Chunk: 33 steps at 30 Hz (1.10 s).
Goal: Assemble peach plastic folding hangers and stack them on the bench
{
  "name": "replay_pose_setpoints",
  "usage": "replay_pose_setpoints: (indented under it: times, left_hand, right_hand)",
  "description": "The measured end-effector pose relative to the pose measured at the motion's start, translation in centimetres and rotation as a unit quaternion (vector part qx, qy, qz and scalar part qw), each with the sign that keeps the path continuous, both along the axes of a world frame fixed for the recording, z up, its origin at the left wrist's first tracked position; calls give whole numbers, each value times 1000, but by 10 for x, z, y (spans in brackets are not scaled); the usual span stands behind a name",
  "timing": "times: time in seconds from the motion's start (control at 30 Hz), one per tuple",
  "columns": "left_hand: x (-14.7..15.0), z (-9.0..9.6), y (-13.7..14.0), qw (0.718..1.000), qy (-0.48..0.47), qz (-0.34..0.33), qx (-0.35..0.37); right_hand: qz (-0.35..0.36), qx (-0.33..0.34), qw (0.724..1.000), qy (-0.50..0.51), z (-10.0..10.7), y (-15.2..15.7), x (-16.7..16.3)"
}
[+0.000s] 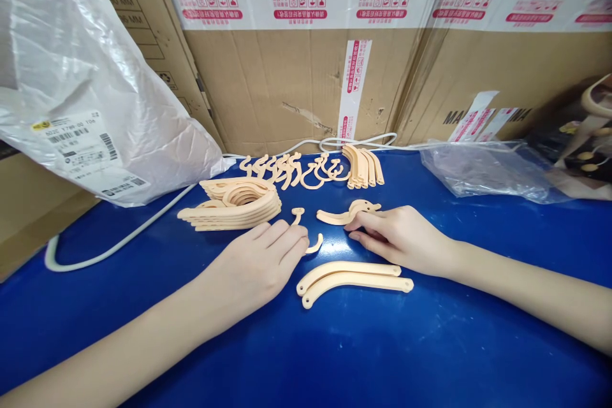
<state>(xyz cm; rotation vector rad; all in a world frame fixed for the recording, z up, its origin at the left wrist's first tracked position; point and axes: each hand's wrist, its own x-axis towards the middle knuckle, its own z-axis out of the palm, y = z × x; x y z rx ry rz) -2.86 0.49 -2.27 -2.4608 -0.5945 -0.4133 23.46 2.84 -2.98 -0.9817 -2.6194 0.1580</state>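
My left hand (pixel 270 258) is closed around a small beige hook piece (pixel 315 245), and its ends stick out past the fingers. My right hand (pixel 404 236) pinches the lower side of a curved beige piece (pixel 335 217) with a rounded, holed end; the fingers hide part of it. Two long curved hanger arms (pixel 356 280), holed at their ends, lie side by side on the blue table in front of both hands. Beyond my left hand is a stack of folded beige hangers (pixel 234 204).
Several loose hooks (pixel 272 169) and a bundle of curved arms (pixel 364 167) lie along the back of the blue table (pixel 335 357). A white plastic sack (pixel 86 76) leans at left, with a white cable (pixel 124 245) below it. Clear plastic bags (pixel 488 172) lie at right, before cardboard boxes (pixel 268 76).
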Motion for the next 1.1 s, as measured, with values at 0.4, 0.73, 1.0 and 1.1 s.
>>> replay_pose_setpoints:
  times: [0.4, 0.73, 1.0, 1.1]
  left_hand:
    - [5, 8, -23, 990, -107, -77, 48]
    - [9, 5, -27, 962, -122, -239, 57]
    - [10, 6, -23, 974, -96, -203, -38]
    - [8, 6, -21, 981, -69, -163, -74]
  right_hand:
    - [61, 148, 984, 77, 6, -14, -11]
    - [127, 61, 988, 70, 6, -19, -21]
    - [107, 12, 993, 44, 7, -20, -19]
    - [84, 21, 996, -6, 10, -17, -16]
